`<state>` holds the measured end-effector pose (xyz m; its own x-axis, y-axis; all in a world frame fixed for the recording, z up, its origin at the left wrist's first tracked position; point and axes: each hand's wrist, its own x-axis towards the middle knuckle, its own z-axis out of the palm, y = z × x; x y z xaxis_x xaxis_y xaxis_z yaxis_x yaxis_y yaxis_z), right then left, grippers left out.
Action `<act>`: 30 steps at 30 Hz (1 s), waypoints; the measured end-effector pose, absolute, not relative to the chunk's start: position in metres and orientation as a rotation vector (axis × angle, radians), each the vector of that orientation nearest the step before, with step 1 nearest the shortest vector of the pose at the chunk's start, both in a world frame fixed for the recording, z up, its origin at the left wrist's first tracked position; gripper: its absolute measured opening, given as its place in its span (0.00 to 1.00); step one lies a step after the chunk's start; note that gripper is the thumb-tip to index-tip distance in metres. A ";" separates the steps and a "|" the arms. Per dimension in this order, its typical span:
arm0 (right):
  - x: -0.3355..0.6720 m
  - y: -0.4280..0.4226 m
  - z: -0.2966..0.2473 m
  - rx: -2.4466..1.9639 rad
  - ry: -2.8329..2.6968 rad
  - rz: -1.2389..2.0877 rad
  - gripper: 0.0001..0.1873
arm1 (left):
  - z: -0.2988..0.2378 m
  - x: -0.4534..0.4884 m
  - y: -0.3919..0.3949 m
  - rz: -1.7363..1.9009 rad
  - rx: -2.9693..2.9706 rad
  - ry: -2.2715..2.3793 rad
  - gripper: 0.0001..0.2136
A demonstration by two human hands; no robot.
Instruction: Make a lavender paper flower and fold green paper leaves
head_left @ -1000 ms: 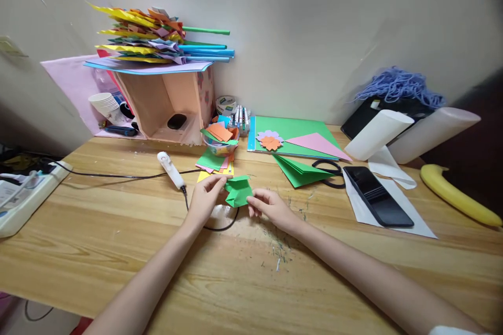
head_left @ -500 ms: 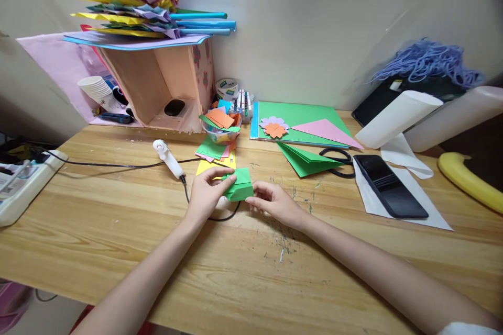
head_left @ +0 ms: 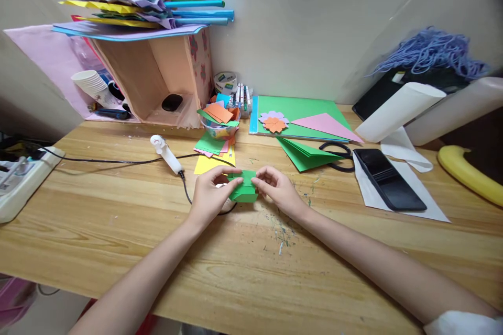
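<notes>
A small folded piece of green paper (head_left: 244, 193) is held above the wooden table, with its creased front face toward me. My left hand (head_left: 214, 191) pinches its left side, thumb on the near face. At the right edge my right hand (head_left: 277, 188) pinches it between thumb and fingers. Behind my left hand lie a sheet of yellow paper (head_left: 204, 165) and a stack of coloured paper scraps (head_left: 210, 144). A black cord loops under the hands, and part of a white object beneath the paper is mostly hidden.
A white corded tool (head_left: 167, 154) lies left of the hands. Folded green paper (head_left: 304, 154) rests against black-handled scissors (head_left: 341, 165). Further right are a phone (head_left: 389, 180) and a banana-shaped yellow object (head_left: 467, 172). A box (head_left: 202, 63) and a bowl of scraps (head_left: 220, 128) stand behind.
My right hand has come up and its thumb and fingers now grip the green paper's right edge. The paper has shifted slightly right and turned. The view has tilted a little.
</notes>
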<state>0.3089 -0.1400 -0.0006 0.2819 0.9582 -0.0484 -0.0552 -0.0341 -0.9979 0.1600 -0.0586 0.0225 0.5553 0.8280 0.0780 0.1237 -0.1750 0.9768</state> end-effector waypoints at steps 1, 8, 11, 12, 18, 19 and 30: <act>0.309 -0.140 -0.001 -1.332 -0.933 1.046 0.14 | 0.023 0.160 -0.059 0.760 1.656 0.808 0.11; 0.310 -0.140 0.000 -1.365 -0.930 1.065 0.15 | 0.025 0.159 -0.053 0.688 1.691 0.758 0.12; 0.310 -0.140 -0.001 -1.365 -0.928 1.073 0.14 | 0.024 0.159 -0.052 0.676 1.644 0.717 0.12; 0.311 -0.139 -0.002 -1.364 -0.930 1.075 0.14 | 0.023 0.159 -0.051 0.668 1.639 0.714 0.12; 0.311 -0.140 -0.002 -1.366 -0.954 1.084 0.13 | 0.017 0.159 -0.050 0.692 1.685 0.753 0.12; 0.310 -0.141 -0.001 -1.370 -0.967 1.083 0.13 | 0.016 0.158 -0.050 0.697 1.693 0.763 0.12; 0.309 -0.141 0.000 -1.271 -0.839 0.997 0.12 | 0.015 0.158 -0.049 0.755 1.703 0.815 0.12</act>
